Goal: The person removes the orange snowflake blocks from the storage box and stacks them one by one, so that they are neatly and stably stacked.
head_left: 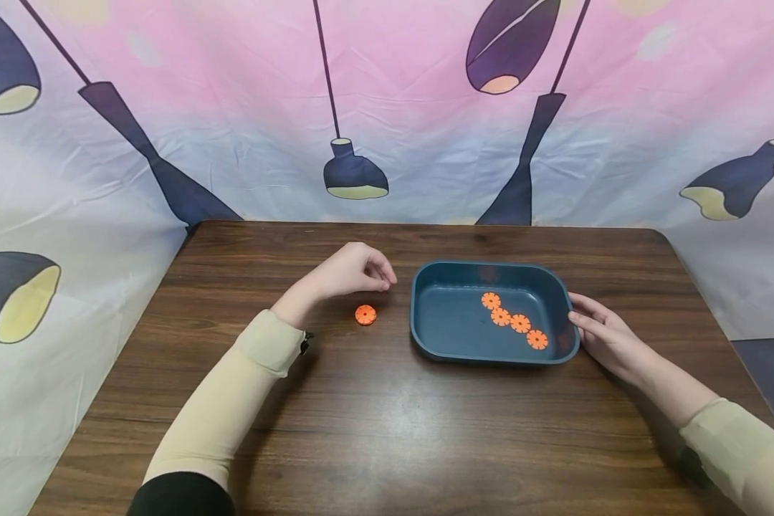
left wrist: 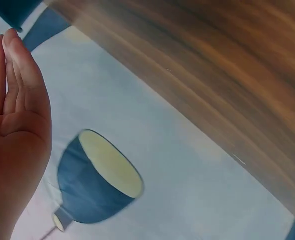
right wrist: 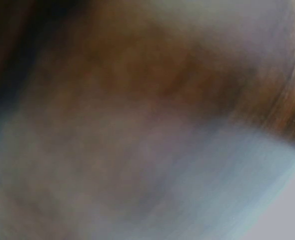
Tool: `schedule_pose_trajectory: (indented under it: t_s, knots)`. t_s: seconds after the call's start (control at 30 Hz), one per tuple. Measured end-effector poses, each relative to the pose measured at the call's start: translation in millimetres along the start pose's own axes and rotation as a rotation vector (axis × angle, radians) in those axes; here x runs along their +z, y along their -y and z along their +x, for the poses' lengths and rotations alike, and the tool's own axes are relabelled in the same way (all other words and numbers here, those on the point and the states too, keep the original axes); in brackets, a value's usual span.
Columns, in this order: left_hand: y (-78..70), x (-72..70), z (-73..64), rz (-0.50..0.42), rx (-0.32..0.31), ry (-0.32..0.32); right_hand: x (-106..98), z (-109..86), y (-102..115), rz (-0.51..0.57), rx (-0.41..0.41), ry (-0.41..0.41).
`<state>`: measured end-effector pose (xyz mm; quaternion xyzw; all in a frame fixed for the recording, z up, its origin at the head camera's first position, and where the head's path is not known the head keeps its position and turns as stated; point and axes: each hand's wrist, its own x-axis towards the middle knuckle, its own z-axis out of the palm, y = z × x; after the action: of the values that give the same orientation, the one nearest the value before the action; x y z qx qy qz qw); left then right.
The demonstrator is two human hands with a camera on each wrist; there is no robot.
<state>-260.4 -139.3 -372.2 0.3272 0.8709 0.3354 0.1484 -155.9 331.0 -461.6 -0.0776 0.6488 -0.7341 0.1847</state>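
My left hand [head_left: 360,271] hovers over the table between a lone orange notched disc [head_left: 365,315] and a dark teal tray [head_left: 424,351]. Its fingers are loosely bent, and nothing shows in them. In the left wrist view the left hand [left wrist: 20,110] has its fingertips close together, near a teal corner of the tray [left wrist: 10,10]. Several orange notched discs [head_left: 500,317] lie in a slanting row on the tray floor, toward its right half. At the tray's right end my right hand [head_left: 609,338] holds the rim, thumb over the edge and fingers along the outer wall.
The brown wooden table [head_left: 361,430] has its far edge near a hanging cloth [head_left: 426,165] printed with lamps. The cloth also drops along the left side. The right wrist view is heavily blurred, with brown table [right wrist: 282,100] at its right.
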Motion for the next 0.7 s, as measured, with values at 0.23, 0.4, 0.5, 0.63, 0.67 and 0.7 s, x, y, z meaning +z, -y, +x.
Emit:
schedule_pose_trajectory:
  t_s: [0.23, 0.4, 0.5, 0.63, 0.67, 0.7]
  knots:
    - [-23.1, 8.3, 21.9, 0.005, 0.070, 0.020, 0.3, -0.2, 0.6, -0.009, 0.005, -0.003]
    - [-36.6, 17.5, 37.7, -0.014, 0.114, 0.044, 0.7, -0.5, 0.6, -0.002, 0.010, -0.011]
    - [-41.2, 24.0, 46.2, -0.021, 0.126, 0.050, 0.9, -0.7, 0.7, -0.005, 0.016, -0.014]
    - [-45.5, 34.3, 57.0, -0.027, 0.134, 0.066, 1.1, -0.7, 1.0, -0.012, 0.020, -0.016]
    - [-46.6, 37.3, 59.8, -0.028, 0.137, 0.073, 1.1, -0.7, 1.2, -0.012, 0.021, -0.017]
    - [-48.0, 40.1, 62.5, -0.028, 0.139, 0.081, 1.0, -0.7, 1.4, -0.011, 0.022, -0.019]
